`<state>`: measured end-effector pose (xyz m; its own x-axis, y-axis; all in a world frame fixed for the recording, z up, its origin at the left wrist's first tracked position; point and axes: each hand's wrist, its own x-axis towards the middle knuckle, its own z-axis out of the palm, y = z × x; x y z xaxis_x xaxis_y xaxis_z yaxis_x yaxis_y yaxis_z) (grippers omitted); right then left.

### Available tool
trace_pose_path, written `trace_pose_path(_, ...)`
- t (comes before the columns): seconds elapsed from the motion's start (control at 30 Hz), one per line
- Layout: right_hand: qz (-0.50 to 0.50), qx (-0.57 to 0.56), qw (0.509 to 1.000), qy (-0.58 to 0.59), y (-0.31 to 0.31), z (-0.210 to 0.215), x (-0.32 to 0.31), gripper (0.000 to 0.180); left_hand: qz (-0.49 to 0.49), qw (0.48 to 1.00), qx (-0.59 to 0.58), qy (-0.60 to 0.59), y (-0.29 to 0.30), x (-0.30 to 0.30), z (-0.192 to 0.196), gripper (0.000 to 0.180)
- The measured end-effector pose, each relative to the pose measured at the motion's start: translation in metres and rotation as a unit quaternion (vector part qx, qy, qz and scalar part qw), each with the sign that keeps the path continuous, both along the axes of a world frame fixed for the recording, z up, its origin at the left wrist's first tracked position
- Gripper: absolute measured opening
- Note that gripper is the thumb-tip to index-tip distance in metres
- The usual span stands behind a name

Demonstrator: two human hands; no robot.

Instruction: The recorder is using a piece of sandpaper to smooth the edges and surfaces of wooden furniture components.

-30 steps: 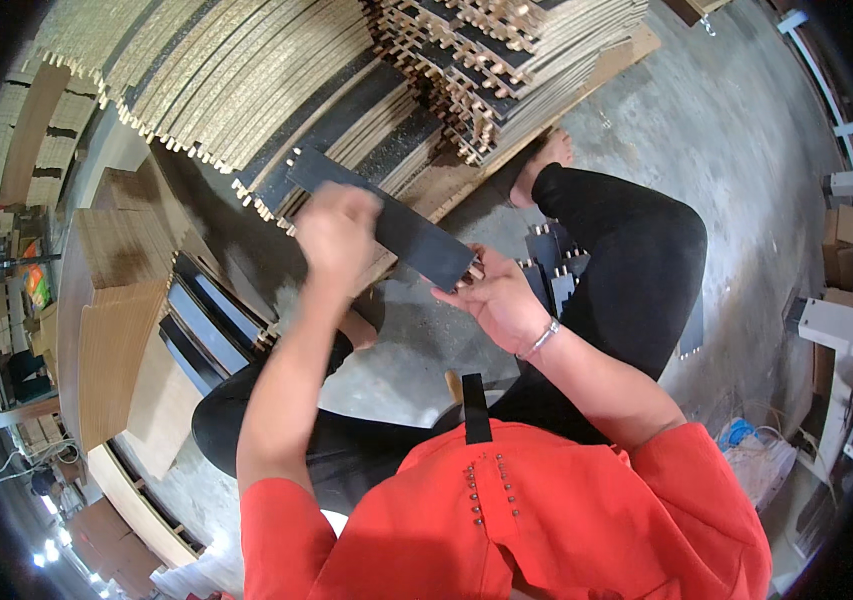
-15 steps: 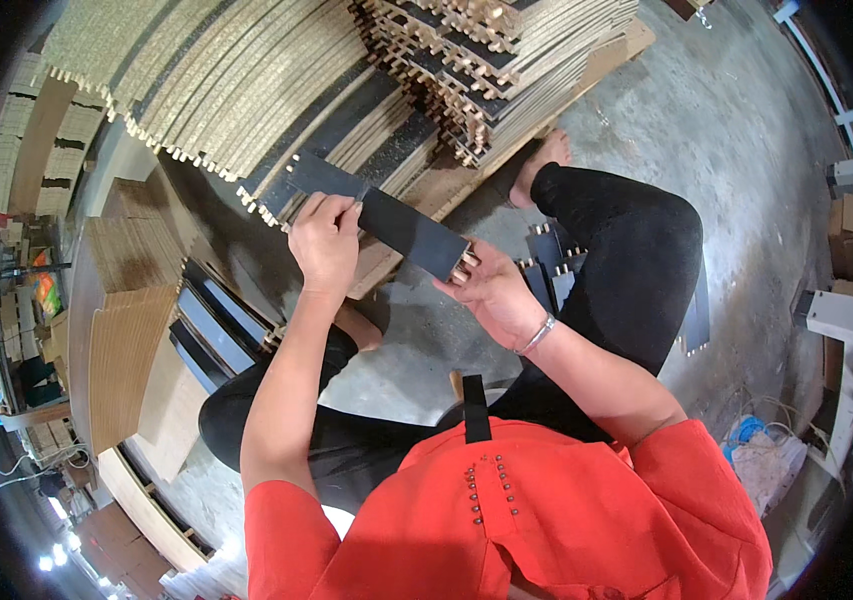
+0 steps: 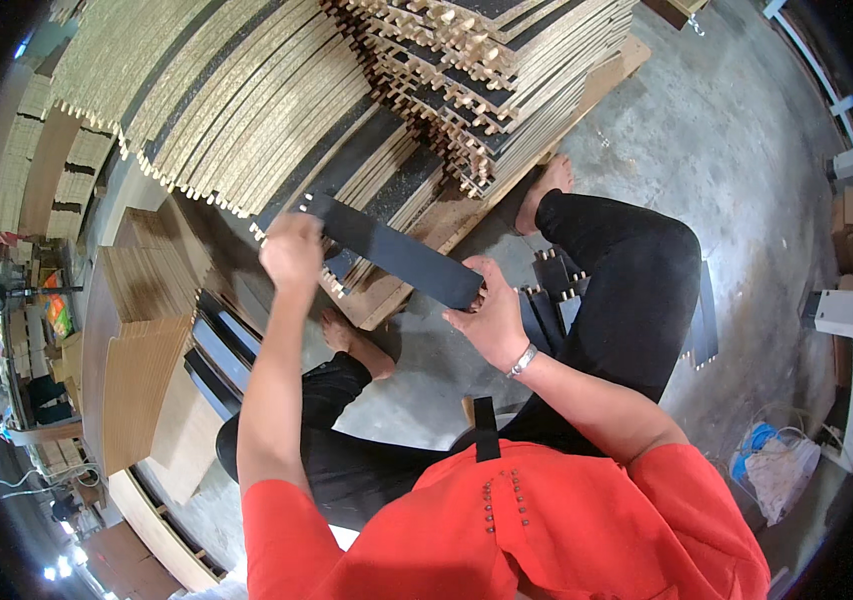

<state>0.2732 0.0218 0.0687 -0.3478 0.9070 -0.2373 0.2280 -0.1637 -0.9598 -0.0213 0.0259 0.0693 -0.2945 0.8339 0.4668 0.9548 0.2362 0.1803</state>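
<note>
A narrow black board [image 3: 401, 255] lies tilted across the space between my hands, running from upper left to lower right. My right hand [image 3: 494, 318] is closed around its lower right end, where light wooden dowels peek out beside the fingers. More dowel tips show at the board's far left end. Close to that far end is my left hand [image 3: 292, 250], smeared by motion. Its fingers cannot be made out, nor whether they touch the board. Just beyond the board rises a large stack of particle boards [image 3: 246, 110] with dowels along their edges.
Black dowelled boards [image 3: 544, 318] lie on the floor by my right leg. Brown curved panels [image 3: 126, 375] stand at the left, with black-edged pieces [image 3: 221, 345] beside them. A wooden pallet [image 3: 371, 303] sits under the stack. A white plastic bag [image 3: 781, 475] lies at the right.
My left hand has come off the middle of the board and moved left and slightly down. The board's right end has shifted a little right and down with my right hand.
</note>
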Motion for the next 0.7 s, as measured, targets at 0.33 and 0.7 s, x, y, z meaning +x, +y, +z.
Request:
trace_pose_path(0.33,0.026,-0.274,0.954,0.117,0.006,0.01,0.004,0.024,0.032,0.994,0.057,-0.091,-0.024,0.014,0.035,0.005)
trace_pose_path(0.7,0.001,-0.517,0.827,0.221,0.001,0.002,-0.002,0.034,-0.069,0.997,0.041,-0.001,0.029,0.039,-0.003,0.008)
